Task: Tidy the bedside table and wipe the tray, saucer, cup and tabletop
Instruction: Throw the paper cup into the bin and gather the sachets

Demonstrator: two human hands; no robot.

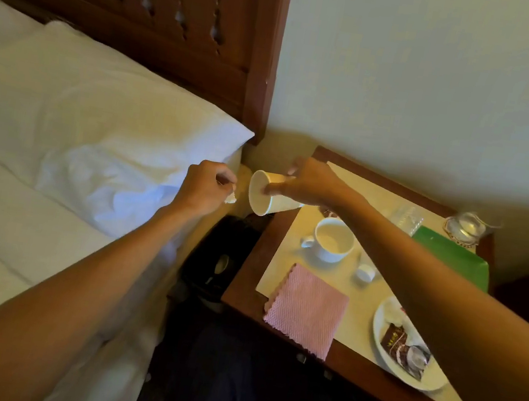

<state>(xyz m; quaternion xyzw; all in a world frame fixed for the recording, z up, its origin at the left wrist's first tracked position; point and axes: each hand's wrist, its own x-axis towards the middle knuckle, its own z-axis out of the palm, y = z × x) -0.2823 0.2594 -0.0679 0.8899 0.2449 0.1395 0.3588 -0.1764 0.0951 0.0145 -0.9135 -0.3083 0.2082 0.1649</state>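
Both hands are working over the gap between the bed and the bedside table [241, 283], seen from the head camera. The right hand [310, 185] is gripping a paper cup [262, 194] round its wall and tipping it on its side, mouth facing left, above a black bin [231, 250]. The left hand [204, 187] is pinching a small crumpled white scrap [231, 199] just beside the cup's mouth. The hands are hovering close together but are not touching.

That paper cup is probably light and thin-walled, so a gentle grip at mid-wall should be enough, since squeezing would crush it. On the tabletop a ceramic cup [332, 242] is sitting upright. It is likely heavier, glazed, slippery and breakable, so it is best taken by its handle or cradled round the body. The saucer [378, 332] is carrying sachets, and its rim looks like the safest hold. A soft pink cloth [305, 314] is lying folded, overhanging the near edge, and a green tray [452, 254] is lying toward the far corner.
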